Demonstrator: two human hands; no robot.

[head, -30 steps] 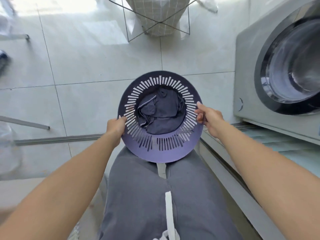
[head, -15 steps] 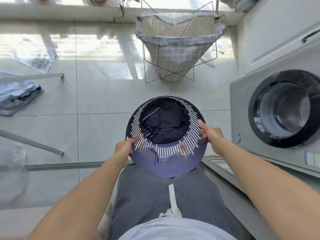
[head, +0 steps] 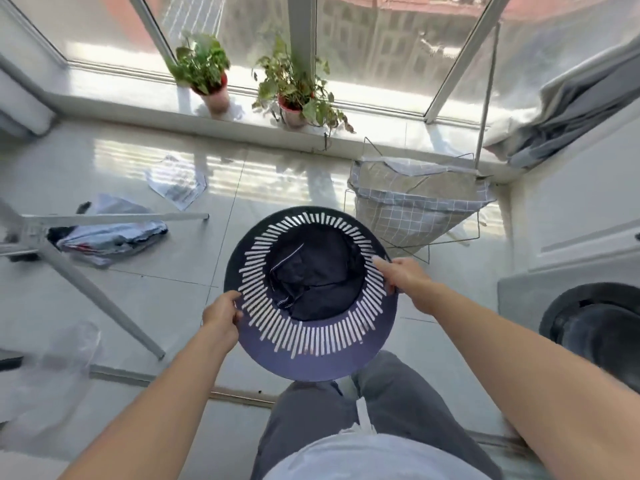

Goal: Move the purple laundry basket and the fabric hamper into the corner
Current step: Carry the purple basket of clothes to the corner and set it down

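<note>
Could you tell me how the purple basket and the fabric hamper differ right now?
The purple basket is round slotted plastic, held up by the left hand and right hand; the fabric hamper is checked cloth on a wire frame, standing on the floor near the corner. The basket holds dark clothes; the hamper looks almost empty. Both are open-topped.

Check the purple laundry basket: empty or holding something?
Holding something. Dark crumpled clothing lies at the bottom of the purple laundry basket, visible through its open top.
</note>
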